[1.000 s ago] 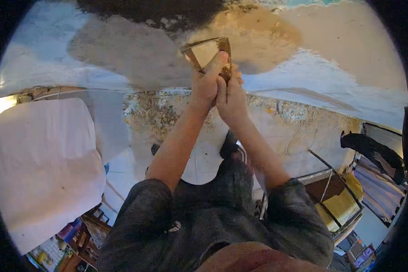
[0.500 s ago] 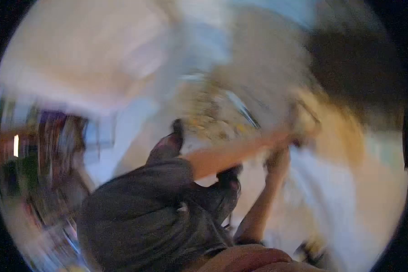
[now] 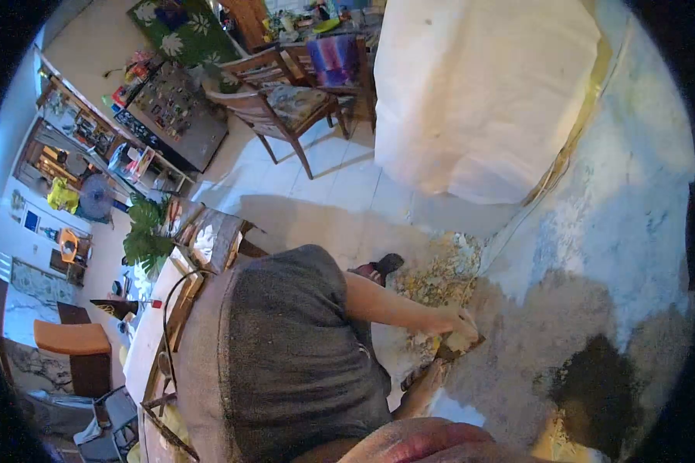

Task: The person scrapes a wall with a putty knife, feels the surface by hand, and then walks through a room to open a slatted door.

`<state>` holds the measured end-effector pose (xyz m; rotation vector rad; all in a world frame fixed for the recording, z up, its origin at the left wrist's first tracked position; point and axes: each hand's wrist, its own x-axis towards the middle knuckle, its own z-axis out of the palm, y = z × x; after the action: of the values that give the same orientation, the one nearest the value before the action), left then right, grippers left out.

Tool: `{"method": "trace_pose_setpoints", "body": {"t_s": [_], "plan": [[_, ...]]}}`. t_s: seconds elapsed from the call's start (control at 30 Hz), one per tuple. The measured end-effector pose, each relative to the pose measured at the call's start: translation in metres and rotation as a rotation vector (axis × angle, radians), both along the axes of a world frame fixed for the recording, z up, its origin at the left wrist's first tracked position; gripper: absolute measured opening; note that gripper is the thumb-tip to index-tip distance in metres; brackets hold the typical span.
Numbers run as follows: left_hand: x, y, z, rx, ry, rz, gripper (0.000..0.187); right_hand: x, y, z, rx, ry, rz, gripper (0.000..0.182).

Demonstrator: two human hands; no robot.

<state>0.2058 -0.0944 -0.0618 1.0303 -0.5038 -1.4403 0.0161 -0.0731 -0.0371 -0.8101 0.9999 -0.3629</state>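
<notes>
L hand (image 3: 457, 324): clamped on 1 scraper (image 3: 462, 347), by wall (image 3: 517, 332)
R hand (image 3: 442, 363): mostly hidden, grip can't tell
Dk patch (image 3: 594, 393): 1, on wall
Debris (image 3: 440, 278): 1 spread, flr (image 3: 347, 181)
Fridge (image 3: 177, 116): 1

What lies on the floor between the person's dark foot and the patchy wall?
Between the foot and the wall lies a scatter of broken flakes on the floor, as the head view shows.
</notes>
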Motion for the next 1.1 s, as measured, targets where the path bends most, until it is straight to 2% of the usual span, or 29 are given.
{"method": "trace_pose_setpoints", "body": {"t_s": [0.07,0.1,0.13,0.2,0.27,0.3,0.33,0.37,0.43,0.47,0.5,0.53,0.57,0.6,0.63,0.67,0.73,0.77,0.83,0.87,0.9,1.0,1.1], "plan": [[0.025,0.008,0.047,0.170,-0.015,-0.053,0.031,0.003,0.000,0.016,0.000,0.043,0.130,0.033],[0.034,0.010,0.047,0.159,-0.025,-0.059,0.031,0.006,0.001,0.015,-0.011,0.035,0.124,0.033],[0.042,0.014,0.042,0.081,-0.076,-0.085,0.031,0.007,0.002,0.013,-0.603,-0.010,0.214,0.033],[0.051,0.015,0.044,-0.005,-0.124,-0.121,0.031,0.001,-0.001,0.013,-1.202,-0.043,0.288,0.033],[0.059,0.021,0.070,0.072,-0.488,-0.154,0.026,-0.010,-0.004,0.027,-0.073,0.235,0.451,0.034],[0.064,0.028,0.107,0.023,-0.605,-0.205,0.023,-0.008,-0.014,0.033,-0.053,0.253,0.416,0.034],[0.068,0.026,0.096,-0.034,-0.727,-0.232,0.027,-0.002,-0.026,0.041,-0.026,0.192,0.542,0.037],[0.074,0.022,0.086,-0.091,-0.850,-0.251,0.031,0.004,-0.011,0.054,-0.231,0.245,0.497,0.039],[0.090,0.021,0.042,-0.583,-1.157,-0.334,0.050,0.020,0.014,0.076,-0.647,0.439,0.392,0.048],[0.086,0.019,0.061,-0.378,-0.965,-0.383,0.041,0.020,0.006,0.076,-0.350,0.455,0.500,0.046],[0.081,0.014,0.081,-0.162,-0.747,-0.382,0.033,0.014,0.015,0.048,-0.631,0.421,0.364,0.050],[0.073,0.008,0.101,0.043,-0.553,-0.336,0.026,0.017,0.019,0.059,-0.557,0.387,0.366,0.049],[0.075,-0.003,0.103,-0.030,-0.708,-0.408,0.023,0.021,0.005,0.126,-0.486,0.428,0.456,0.048],[0.073,-0.004,0.108,-0.070,-0.704,-0.366,0.022,0.021,0.025,0.062,-0.742,0.336,0.216,0.046],[0.080,-0.009,0.104,0.004,-0.746,-0.413,0.021,0.020,0.025,0.093,-0.732,0.320,0.200,0.046],[0.071,-0.012,0.112,0.092,-0.619,-0.359,0.018,0.019,0.023,0.097,-0.652,0.422,0.326,0.050],[0.069,-0.016,0.121,-0.146,-0.785,-0.452,0.013,0.022,0.030,0.097,-0.632,0.425,0.272,0.053],[0.081,-0.023,0.108,-0.262,-0.895,-0.491,0.012,0.025,0.033,0.095,-0.603,0.460,0.198,0.053],[0.082,-0.036,0.111,-0.416,-0.986,-0.526,0.012,0.031,0.034,0.096,-0.594,0.462,0.197,0.053],[0.081,-0.043,0.118,-0.183,-0.716,-0.553,0.012,0.032,0.035,0.100,-0.594,0.485,0.172,0.053],[0.067,-0.019,0.123,0.037,-0.454,-0.557,0.012,0.021,0.061,0.100,-0.575,0.450,0.100,0.053],[0.070,-0.039,0.133,-0.015,-0.460,-0.724,0.014,0.020,0.062,0.115,-0.569,0.489,-0.037,0.052],[0.071,-0.050,0.143,-0.007,-0.457,-0.823,0.014,0.019,0.059,0.125,-0.616,0.416,-0.168,0.051]]}}
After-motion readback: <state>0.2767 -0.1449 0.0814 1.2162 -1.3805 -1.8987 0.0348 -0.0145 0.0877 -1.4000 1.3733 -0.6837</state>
